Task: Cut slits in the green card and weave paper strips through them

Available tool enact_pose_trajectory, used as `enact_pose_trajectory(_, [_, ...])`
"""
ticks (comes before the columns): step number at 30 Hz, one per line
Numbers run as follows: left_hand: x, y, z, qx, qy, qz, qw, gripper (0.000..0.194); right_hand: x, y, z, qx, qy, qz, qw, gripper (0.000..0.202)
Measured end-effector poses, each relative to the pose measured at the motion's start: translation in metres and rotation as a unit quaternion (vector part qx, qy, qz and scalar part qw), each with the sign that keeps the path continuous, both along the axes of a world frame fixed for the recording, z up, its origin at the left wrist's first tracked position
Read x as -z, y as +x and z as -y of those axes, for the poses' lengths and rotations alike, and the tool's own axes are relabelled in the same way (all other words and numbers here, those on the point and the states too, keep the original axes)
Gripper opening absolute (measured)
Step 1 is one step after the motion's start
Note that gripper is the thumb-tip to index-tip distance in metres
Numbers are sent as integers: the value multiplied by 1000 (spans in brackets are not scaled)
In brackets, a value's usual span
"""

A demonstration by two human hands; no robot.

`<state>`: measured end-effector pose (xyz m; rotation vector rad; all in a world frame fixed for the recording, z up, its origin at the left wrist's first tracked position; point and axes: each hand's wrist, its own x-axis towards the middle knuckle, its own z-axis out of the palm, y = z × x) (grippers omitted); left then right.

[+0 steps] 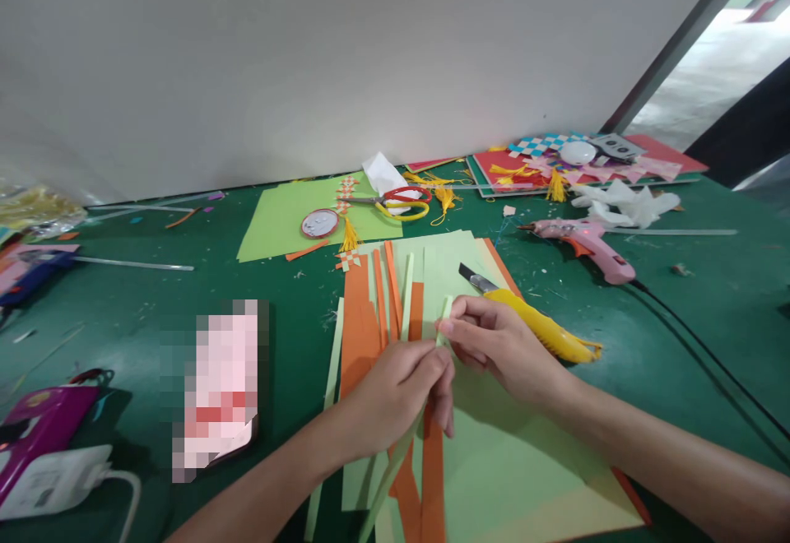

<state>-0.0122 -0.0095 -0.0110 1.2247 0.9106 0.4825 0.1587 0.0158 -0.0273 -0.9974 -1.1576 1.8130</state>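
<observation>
My left hand (401, 391) is closed around a pale green paper strip (390, 477) whose lower part runs down toward the front edge of the view. Just to its right, my right hand (494, 337) pinches the upper end of a light green strip between thumb and fingers. Both hands are over light green paper sheets (524, 477). Orange paper strips (433, 477) and more green strips lie on the sheets, partly hidden under my left hand. A yellow utility knife (536, 325) with its blade out lies beside my right hand.
Scissors (401, 204), a round tin (319, 223) and yellow tassels (350, 234) lie toward the wall. A pink glue gun (586, 247) with a black cord is at right. A blurred pink phone-shaped object (219, 387) and a purple device (46, 424) are at left.
</observation>
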Motion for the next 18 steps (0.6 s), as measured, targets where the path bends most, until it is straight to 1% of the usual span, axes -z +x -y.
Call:
enact_pose_trajectory(3, [-1,1,0,-11,9,5,1000,38,-2,-1,1,-21,-1,9,1000,33])
enact_pose_trajectory(6, [-1,0,0,-15,2,11,1000,37,-2,-1,2,-9,5,8,1000,33])
enact_pose_trajectory(10, [-1,-1,0,-2,-10,2,1000,35,-3,1,1,12,14,2,1000,35])
enact_pose_trajectory(15, [-2,-1,1,7,-6,-6,1000,34,-4,5,-2,36,19,-14,999,34])
enact_pose_trajectory(18, [-3,-1,1,9,-3,-3,1000,34,-4,5,-4,36,11,-25,999,33])
